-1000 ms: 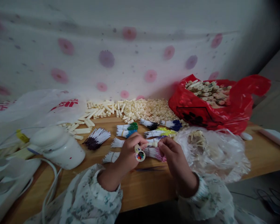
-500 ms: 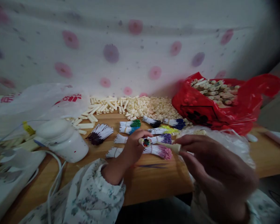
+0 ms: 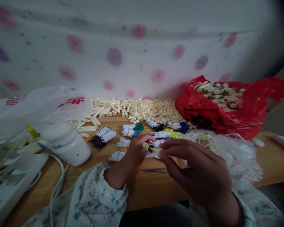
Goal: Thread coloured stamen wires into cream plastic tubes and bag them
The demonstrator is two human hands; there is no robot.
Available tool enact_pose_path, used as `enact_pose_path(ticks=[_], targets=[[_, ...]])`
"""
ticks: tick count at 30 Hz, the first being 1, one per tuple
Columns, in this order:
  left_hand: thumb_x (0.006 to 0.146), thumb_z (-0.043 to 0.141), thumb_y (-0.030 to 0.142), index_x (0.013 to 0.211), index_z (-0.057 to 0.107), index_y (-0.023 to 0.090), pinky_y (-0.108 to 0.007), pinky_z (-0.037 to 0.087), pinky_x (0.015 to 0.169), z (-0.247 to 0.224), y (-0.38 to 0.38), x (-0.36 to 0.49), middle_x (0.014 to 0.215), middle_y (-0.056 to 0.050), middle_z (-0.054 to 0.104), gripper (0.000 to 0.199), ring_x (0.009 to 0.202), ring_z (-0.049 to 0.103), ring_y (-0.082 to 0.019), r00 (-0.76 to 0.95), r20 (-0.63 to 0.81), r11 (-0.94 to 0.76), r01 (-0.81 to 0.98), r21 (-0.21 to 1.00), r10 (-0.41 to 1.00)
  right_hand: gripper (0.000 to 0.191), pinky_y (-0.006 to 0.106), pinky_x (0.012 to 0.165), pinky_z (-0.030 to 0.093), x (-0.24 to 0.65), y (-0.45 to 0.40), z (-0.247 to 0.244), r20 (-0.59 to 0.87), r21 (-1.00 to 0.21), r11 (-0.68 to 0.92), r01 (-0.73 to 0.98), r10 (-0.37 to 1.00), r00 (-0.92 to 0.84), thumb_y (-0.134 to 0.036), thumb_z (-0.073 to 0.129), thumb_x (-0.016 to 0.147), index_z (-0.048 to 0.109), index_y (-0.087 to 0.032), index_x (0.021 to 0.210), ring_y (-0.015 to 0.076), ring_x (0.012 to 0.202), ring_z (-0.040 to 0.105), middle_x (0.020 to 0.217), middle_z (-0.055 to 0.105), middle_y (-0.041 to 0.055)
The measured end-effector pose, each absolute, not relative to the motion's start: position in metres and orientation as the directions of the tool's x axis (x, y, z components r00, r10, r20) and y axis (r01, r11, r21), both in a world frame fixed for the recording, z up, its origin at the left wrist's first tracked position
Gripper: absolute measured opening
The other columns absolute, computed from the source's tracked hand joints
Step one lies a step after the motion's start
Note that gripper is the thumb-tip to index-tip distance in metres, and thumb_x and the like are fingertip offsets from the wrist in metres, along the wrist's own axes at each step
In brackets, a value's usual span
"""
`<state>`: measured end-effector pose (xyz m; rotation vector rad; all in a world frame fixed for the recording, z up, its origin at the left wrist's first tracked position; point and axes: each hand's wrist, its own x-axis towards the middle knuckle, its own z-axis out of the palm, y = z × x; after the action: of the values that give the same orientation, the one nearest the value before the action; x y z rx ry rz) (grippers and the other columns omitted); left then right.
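My left hand [image 3: 136, 150] is closed around a short cream pen barrel [image 3: 145, 145], its open end turned to the right, with bits of colour inside. Between the thumb and fingers of my right hand [image 3: 201, 170] is a small cream plastic end piece [image 3: 158, 152]. It is at the barrel's open mouth; I cannot tell how far it goes in. Beneath and behind my hands lie banded bundles of thin white sticks with coloured ends, among them a green bundle [image 3: 138, 126], a black bundle [image 3: 156, 125] and a yellow bundle [image 3: 172, 133]. My hands partly cover the purple and pink bundles.
Cream tubes [image 3: 109, 107] and small cream parts [image 3: 156, 110] are heaped along the wall. A red bag [image 3: 198, 110] full of assembled pieces stands right, above a clear bag [image 3: 241, 154]. On the left are a white jar [image 3: 71, 146], a power strip [image 3: 19, 183] and cables.
My right hand has moved left, bringing the end piece from beside the barrel to its open end. The barrel has turned to point more to the right.
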<state>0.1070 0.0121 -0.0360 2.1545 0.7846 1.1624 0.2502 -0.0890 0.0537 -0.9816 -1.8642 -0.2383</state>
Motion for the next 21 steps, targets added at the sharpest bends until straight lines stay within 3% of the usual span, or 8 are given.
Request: enact_pose_path(ticks=[10, 14, 21], targets=[[0.082, 0.051, 0.013, 0.08, 0.062, 0.017, -0.024, 0.042, 0.064, -0.046, 0.014, 0.105, 0.077, 0.0, 0.063, 0.013, 0.071, 0.056, -0.014, 0.417, 0.543, -0.659, 0.214, 0.721, 0.729, 0.007, 0.028, 0.074, 0.051, 0.251, -0.071, 0.024, 0.793, -0.287, 0.656, 0.698, 0.571, -0.211, -0.012, 0.062, 0.083, 0.062, -0.018, 0.086, 0.0144, 0.084, 0.061, 0.091, 0.067, 0.0045], [0.081, 0.052, 0.015, 0.075, 0.061, 0.018, -0.024, 0.038, 0.058, -0.045, 0.009, 0.101, 0.07, 0.0, 0.064, 0.011, 0.065, 0.058, -0.015, 0.447, 0.446, -0.617, 0.385, 0.686, 0.776, 0.01, 0.028, 0.074, 0.049, 0.257, -0.067, 0.02, 0.77, -0.366, 0.637, 0.678, 0.617, -0.163, -0.009, 0.059, 0.084, 0.061, -0.019, 0.084, 0.0143, 0.084, 0.058, 0.089, 0.064, 0.0039], [0.076, 0.055, 0.009, 0.079, 0.062, 0.018, -0.026, 0.036, 0.058, -0.036, 0.006, 0.1, 0.074, -0.002, 0.068, 0.012, 0.069, 0.062, -0.019, 0.432, 0.344, -0.552, 0.657, 0.513, 0.834, 0.012, 0.026, 0.073, 0.048, 0.264, -0.059, 0.017, 0.706, -0.486, 0.599, 0.637, 0.698, -0.118, -0.01, 0.058, 0.084, 0.059, -0.02, 0.077, 0.0135, 0.083, 0.059, 0.085, 0.062, 0.0024]])
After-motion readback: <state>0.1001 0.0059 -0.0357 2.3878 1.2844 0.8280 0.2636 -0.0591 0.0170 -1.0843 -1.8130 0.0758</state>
